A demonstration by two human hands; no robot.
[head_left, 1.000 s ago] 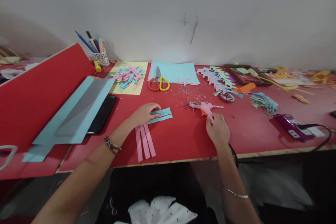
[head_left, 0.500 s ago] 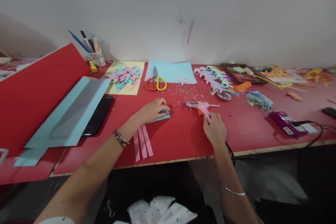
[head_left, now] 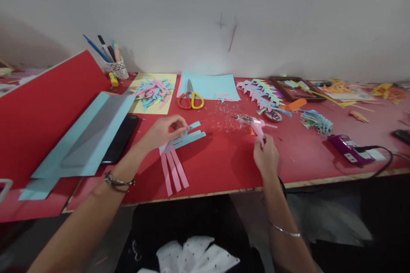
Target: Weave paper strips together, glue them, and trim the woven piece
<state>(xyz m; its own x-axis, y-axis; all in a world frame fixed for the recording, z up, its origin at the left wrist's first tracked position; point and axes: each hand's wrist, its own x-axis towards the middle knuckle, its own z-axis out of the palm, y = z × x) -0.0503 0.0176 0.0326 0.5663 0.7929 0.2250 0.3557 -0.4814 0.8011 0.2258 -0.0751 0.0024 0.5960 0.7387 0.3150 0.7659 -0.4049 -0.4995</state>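
My left hand [head_left: 168, 130] is over the blue paper strips [head_left: 194, 137], thumb and fingertips pinched together, seemingly on one strip; the fingers partly hide the contact. Pink paper strips [head_left: 174, 170] fan toward the table's front edge, their upper ends meeting the blue ones. In my right hand [head_left: 266, 153] is the handle of a pink glue gun [head_left: 253, 123]. Its nozzle points left, above small scraps on the red table, and a clear glue stick sticks out at its back.
Scissors [head_left: 191, 100] lie by blue sheets [head_left: 208, 85] at the back. Cut strips [head_left: 153, 94] are heaped on yellow paper. Folded paper chains [head_left: 261, 94], a wooden frame [head_left: 299, 89] and a purple power socket box [head_left: 349, 149] are rightward; a black phone [head_left: 120, 140] and pen cup [head_left: 118, 69] leftward.
My left hand has lifted and moved left, uncovering spread blue strips. My right hand has raised the glue gun slightly and shifted it right, tilting it.
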